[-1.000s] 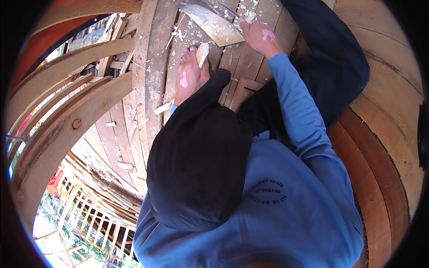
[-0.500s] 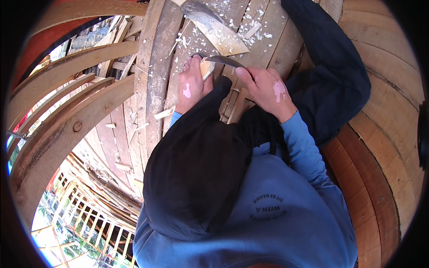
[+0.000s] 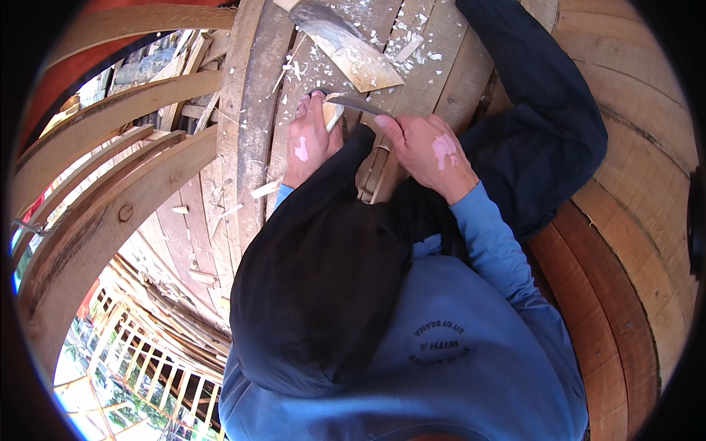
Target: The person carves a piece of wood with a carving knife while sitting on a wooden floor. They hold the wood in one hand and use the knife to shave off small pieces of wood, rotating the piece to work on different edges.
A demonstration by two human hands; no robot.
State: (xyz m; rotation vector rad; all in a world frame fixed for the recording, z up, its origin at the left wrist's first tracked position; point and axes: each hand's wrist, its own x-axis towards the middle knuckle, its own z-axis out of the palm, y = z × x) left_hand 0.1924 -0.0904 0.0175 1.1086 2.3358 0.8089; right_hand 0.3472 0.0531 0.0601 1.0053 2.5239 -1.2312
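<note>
My left hand (image 3: 307, 141) is closed around a small pale piece of wood (image 3: 332, 115), in front of my bent knee in dark trousers. Gripped in my right hand (image 3: 432, 153) is a curved knife (image 3: 358, 104); its handle is hidden by the fingers. The dark blade points left, and its tip end lies against the top of the wood piece. Beyond both hands, a flat, partly grey-stained board (image 3: 351, 53) rests on the planks, with wood shavings scattered on and around it.
A plank floor (image 3: 250, 95) strewn with pale shavings runs under the hands. Curved wooden ribs (image 3: 118, 213) rise on the left, and a planked wooden wall (image 3: 625, 176) curves up on the right. Loose wood chips (image 3: 265, 189) lie beside my left wrist.
The whole view has shifted slightly. My right hand and the knife have moved a little left, toward the wood piece. Both hands keep their grips.
</note>
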